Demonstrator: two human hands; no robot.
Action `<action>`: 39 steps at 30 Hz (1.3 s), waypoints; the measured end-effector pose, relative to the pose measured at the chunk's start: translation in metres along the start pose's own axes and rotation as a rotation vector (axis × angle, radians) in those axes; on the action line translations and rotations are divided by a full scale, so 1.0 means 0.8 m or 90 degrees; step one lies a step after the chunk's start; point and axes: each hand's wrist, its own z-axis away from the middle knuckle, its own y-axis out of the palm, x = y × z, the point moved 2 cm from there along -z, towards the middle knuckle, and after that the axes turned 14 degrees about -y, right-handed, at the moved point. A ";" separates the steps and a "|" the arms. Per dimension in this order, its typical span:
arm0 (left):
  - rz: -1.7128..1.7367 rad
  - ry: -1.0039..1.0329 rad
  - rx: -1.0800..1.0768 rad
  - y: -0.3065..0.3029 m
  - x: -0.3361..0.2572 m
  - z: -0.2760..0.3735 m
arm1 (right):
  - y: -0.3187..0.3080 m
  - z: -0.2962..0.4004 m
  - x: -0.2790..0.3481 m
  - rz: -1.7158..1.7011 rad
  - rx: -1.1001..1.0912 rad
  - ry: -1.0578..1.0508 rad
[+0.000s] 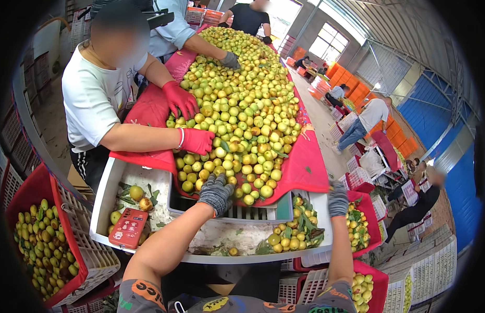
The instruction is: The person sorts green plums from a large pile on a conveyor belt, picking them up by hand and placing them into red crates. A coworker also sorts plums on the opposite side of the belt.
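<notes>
A heap of green-yellow and brown-mottled jujubes (242, 113) covers a red cloth (301, 168) on a sorting table with a white rim (211, 259). My left hand (217, 195), in a grey striped knit glove, is palm down at the heap's near edge. Its fingertips reach the fruit, and whatever lies beneath them is hidden. At the table's right edge is my right hand (338, 199), gloved alike and blurred, beside the cloth's corner. Jujubes with leaves (295, 232) lie on the tray between my arms. I cannot tell whether either hand holds fruit.
A co-worker's red-gloved hands (197, 141) touch the heap at left; another's grey glove (230, 60) is farther back. A red case (129, 228) lies on the tray. Red-lined crates of jujubes stand left (47, 234) and right (357, 227). Others work in the background.
</notes>
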 end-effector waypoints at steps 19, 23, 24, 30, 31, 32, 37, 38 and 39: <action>0.156 0.212 0.209 0.004 -0.006 0.006 | 0.153 -0.074 0.297 0.008 0.329 -0.379; 0.163 0.216 0.140 0.004 -0.003 -0.003 | 0.132 -0.066 0.298 -0.064 0.348 -0.344; 0.157 0.205 0.100 0.007 0.005 -0.007 | 0.115 -0.062 0.301 -0.116 0.305 -0.330; 0.124 0.004 -0.072 -0.011 0.018 -0.012 | 0.023 0.005 0.126 -0.032 -0.024 -0.213; 0.098 -0.029 -0.079 -0.009 0.019 -0.009 | 0.003 0.011 0.083 -0.045 -0.001 -0.143; 0.074 -0.060 -0.087 -0.005 0.019 -0.007 | -0.023 0.022 0.046 0.010 0.048 -0.037; 0.045 -0.019 0.071 0.009 0.001 -0.012 | -0.063 0.072 -0.017 0.221 -0.028 -0.070; 0.048 0.027 0.063 0.006 -0.003 -0.013 | -0.054 0.071 -0.011 0.168 -0.069 -0.116; 0.088 0.069 0.072 0.010 0.002 -0.011 | -0.044 0.049 0.035 0.047 -0.030 -0.092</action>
